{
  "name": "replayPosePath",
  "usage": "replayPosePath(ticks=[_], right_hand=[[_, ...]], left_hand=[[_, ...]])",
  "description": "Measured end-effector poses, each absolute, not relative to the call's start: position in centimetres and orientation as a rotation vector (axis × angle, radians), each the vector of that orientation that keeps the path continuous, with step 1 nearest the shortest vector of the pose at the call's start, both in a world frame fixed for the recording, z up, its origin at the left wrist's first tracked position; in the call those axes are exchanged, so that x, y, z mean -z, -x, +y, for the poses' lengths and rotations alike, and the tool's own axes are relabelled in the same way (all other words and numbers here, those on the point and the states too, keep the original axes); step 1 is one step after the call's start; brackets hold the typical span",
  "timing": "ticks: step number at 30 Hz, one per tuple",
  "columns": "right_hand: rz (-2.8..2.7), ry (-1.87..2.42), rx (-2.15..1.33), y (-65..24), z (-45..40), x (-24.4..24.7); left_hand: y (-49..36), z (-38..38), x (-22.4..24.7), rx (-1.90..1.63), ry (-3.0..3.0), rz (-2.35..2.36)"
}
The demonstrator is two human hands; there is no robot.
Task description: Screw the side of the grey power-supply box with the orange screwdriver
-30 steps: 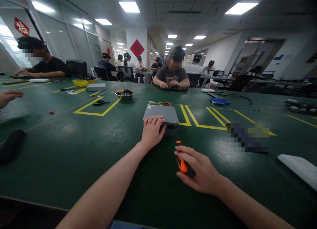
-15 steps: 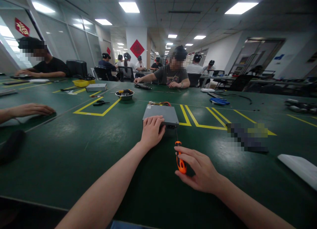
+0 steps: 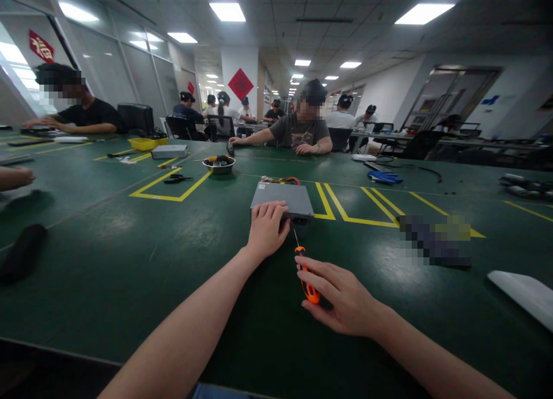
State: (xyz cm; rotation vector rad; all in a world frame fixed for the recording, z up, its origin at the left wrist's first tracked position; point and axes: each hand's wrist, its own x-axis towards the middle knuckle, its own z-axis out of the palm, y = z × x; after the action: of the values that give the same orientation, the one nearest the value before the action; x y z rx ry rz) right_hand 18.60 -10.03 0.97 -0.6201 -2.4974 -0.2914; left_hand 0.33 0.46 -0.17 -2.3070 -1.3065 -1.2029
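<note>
A grey metal box (image 3: 288,198) with coloured wires at its far side lies on the green table, a dark socket showing in its near face. My left hand (image 3: 266,229) rests on the box's near left corner, fingers on the top and thumb at the near edge, holding it. Between the thumb and fingers of my right hand (image 3: 341,295) is an orange and black screwdriver (image 3: 310,292). Its shaft points away from me, the tip close to the near face of the box; whether it touches cannot be made out.
A metal bowl of tools (image 3: 219,166) and black pliers (image 3: 178,179) lie beyond, to the left. Blue gloves (image 3: 384,177), a blurred dark object (image 3: 432,246) and a white object (image 3: 522,295) are at right. A person (image 3: 298,128) sits opposite; another person's hand (image 3: 16,177) is at left.
The screwdriver tip has moved left along the box's near face, and its handle has shifted left. My left hand stays on the box. At the left, the other person's hand has drawn back.
</note>
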Motion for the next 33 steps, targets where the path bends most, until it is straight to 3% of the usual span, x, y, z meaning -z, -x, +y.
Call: replayPosePath(ticks=[15,33], right_hand=[[-2.646,0.712,0.158,-18.0,-10.3,-0.6],[-2.494,0.496,0.428,-16.9,-9.2,-0.7]], left_hand=[[-0.4,0.3,0.2,1.216,2.297,-1.312],[-0.3,0.4,0.3,1.176,2.363,-1.269]])
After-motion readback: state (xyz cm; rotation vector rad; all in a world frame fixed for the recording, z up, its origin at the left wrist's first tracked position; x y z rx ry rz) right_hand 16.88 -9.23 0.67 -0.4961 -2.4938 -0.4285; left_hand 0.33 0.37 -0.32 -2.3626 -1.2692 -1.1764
